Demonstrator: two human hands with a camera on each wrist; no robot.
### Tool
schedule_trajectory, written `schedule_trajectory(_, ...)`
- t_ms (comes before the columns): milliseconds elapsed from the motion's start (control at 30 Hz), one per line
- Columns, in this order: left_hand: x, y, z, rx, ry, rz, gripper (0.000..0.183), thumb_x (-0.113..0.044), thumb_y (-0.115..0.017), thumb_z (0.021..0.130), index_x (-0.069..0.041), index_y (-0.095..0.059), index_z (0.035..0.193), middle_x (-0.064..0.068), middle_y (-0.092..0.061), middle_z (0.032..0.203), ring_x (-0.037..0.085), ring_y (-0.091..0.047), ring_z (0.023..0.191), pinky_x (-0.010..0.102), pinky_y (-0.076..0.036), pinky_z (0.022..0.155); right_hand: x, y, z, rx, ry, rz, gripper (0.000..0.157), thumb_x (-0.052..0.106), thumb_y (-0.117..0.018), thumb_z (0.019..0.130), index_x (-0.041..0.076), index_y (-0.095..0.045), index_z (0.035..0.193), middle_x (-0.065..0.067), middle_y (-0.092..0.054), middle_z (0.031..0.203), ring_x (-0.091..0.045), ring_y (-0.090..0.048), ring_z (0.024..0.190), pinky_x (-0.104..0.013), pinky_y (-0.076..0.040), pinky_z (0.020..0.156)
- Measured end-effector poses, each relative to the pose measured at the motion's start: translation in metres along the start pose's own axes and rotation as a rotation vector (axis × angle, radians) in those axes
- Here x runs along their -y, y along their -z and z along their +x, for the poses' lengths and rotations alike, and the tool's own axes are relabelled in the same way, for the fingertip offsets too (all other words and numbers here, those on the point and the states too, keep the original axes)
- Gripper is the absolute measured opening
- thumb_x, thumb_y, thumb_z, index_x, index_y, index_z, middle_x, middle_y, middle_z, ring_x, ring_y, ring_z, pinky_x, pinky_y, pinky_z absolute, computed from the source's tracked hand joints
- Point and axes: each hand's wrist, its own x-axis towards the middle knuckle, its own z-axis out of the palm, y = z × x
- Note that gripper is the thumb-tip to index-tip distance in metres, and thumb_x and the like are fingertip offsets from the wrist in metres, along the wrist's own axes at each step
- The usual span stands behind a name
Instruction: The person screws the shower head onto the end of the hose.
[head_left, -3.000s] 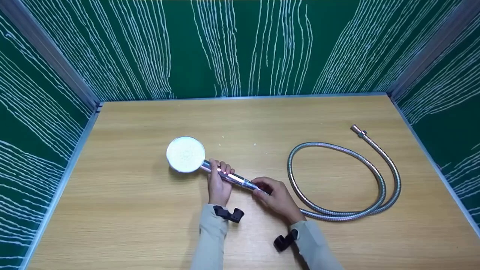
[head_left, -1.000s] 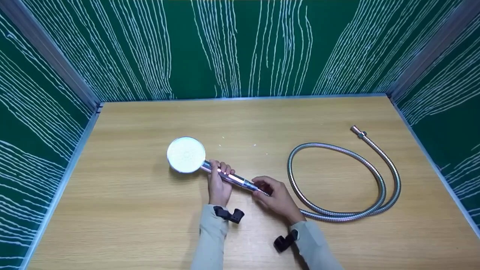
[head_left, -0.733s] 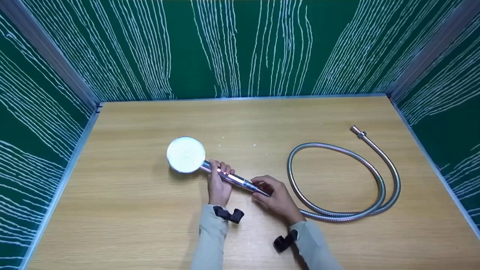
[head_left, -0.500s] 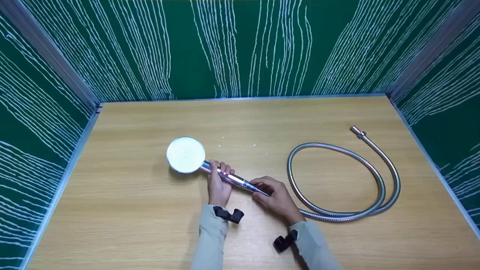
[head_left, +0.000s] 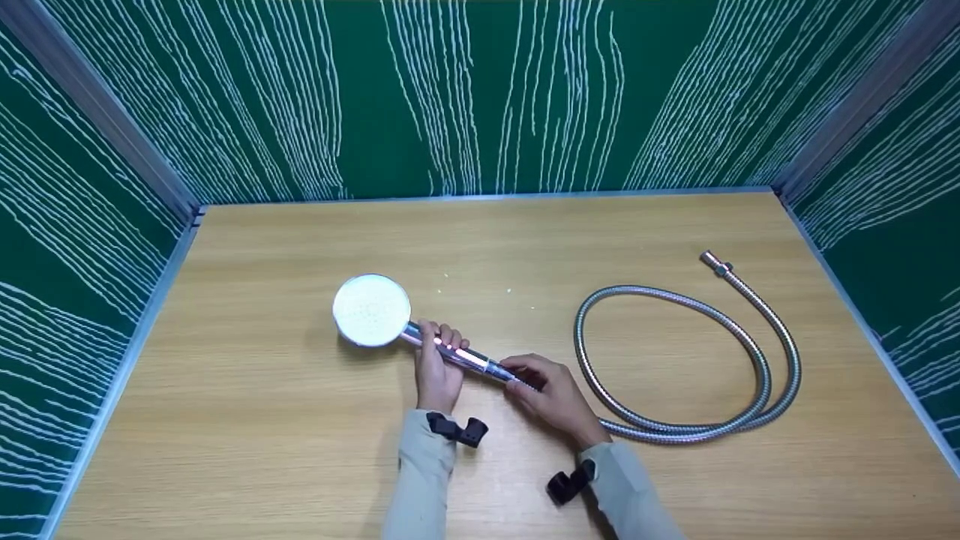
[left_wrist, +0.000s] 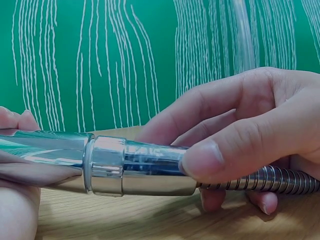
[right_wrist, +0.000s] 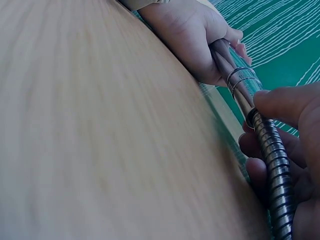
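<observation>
A chrome shower head with a round white face turned up lies across my left hand, whose fingers wrap its handle. At the handle's lower end sits the tapered metal connector of a ribbed shower hose. Thumb and fingers of my right hand pinch that connector, seen close up in the left wrist view. From there the hose passes under my right hand and loops on the table to the right.
The hose's free end, with a metal nut, lies at the right rear of the wooden table. Small white specks dot the table ahead of the hands. Green panels with white streaks enclose the back and both sides.
The right thumb and fingers shift slightly around the connector. Left hand, shower head and looped hose keep their places.
</observation>
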Motion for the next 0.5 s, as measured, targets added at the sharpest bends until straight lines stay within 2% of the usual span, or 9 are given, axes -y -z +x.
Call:
schedule_trajectory(133, 0.0, 0.0, 0.0, -0.009, 0.001, 0.004, 0.035, -0.043, -0.044, 0.093, -0.014, -0.041, 0.074, -0.004, -0.038, 0.061, 0.01, -0.037, 0.058, 0.024, -0.033, 0.062, 0.0, 0.0, -0.001, 0.002, 0.006, -0.01, 0.026, 0.008, -0.069, 0.086, 0.011, -0.067, 0.112, -0.007, -0.07, 0.105, -0.013, -0.063, 0.087, -0.026, -0.051, 0.079)
schedule_trajectory(367, 0.0, -0.001, 0.0, -0.027, 0.012, -0.006, 0.035, -0.042, -0.041, 0.095, -0.014, -0.04, 0.074, -0.003, -0.037, 0.061, 0.011, -0.036, 0.058, 0.025, -0.033, 0.062, 0.043, 0.006, -0.001, 0.024, -0.044, -0.031, 0.025, -0.002, -0.065, 0.086, -0.004, -0.064, 0.111, -0.017, -0.069, 0.102, -0.02, -0.063, 0.084, -0.024, -0.049, 0.077)
schedule_trajectory(500, 0.0, -0.001, 0.001, -0.011, 0.004, -0.005, 0.035, -0.042, -0.042, 0.094, -0.014, -0.04, 0.073, -0.003, -0.037, 0.061, 0.01, -0.036, 0.058, 0.024, -0.032, 0.062, 0.043, 0.007, 0.0, 0.028, -0.054, -0.039, 0.025, -0.003, -0.064, 0.086, -0.004, -0.064, 0.111, -0.017, -0.069, 0.101, -0.017, -0.062, 0.082, -0.023, -0.049, 0.076)
